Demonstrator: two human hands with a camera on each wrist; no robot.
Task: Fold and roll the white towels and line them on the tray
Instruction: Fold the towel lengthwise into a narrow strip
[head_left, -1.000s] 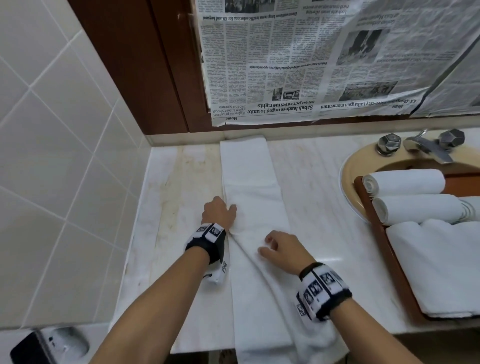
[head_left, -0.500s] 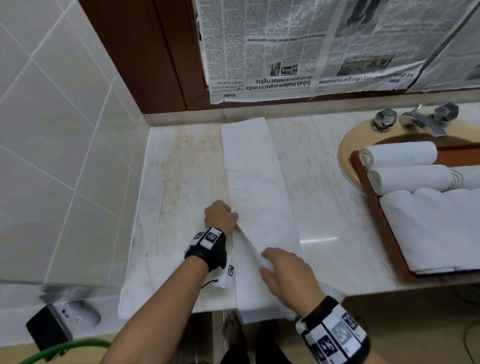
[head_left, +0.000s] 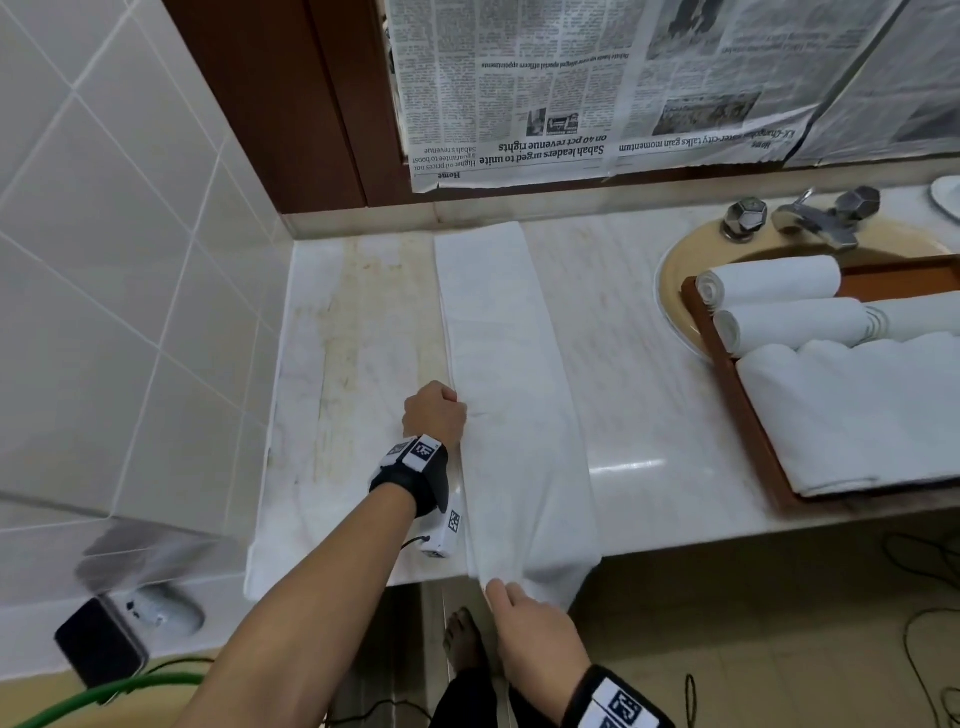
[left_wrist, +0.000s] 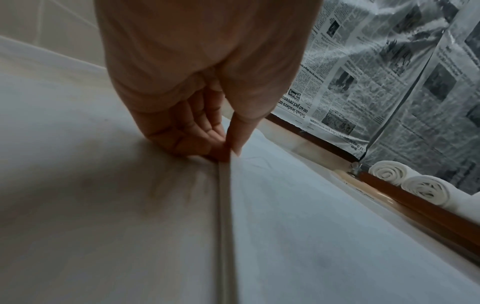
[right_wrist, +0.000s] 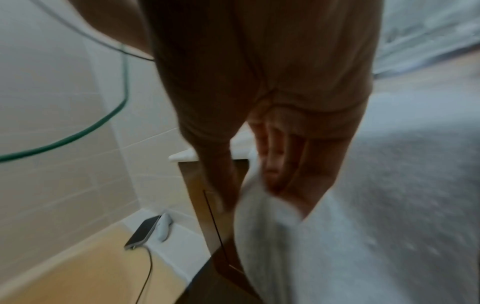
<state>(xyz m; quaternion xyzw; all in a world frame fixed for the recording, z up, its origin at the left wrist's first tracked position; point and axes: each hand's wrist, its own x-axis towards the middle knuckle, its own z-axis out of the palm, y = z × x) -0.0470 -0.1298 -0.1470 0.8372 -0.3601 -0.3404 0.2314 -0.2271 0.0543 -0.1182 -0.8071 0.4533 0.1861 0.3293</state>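
White towel (head_left: 506, 395), folded into a long narrow strip, is lying along the centre of the marble surface (head_left: 644, 415), its near end hanging over the front edge at the bottom of the frame. The left hand (head_left: 435, 413) is pinching the strip's left edge at mid-frame. The right hand (head_left: 535, 631) is grasping the hanging end. At right, rolled towels (head_left: 774, 278) are lying in a wooden tray (head_left: 748, 415).
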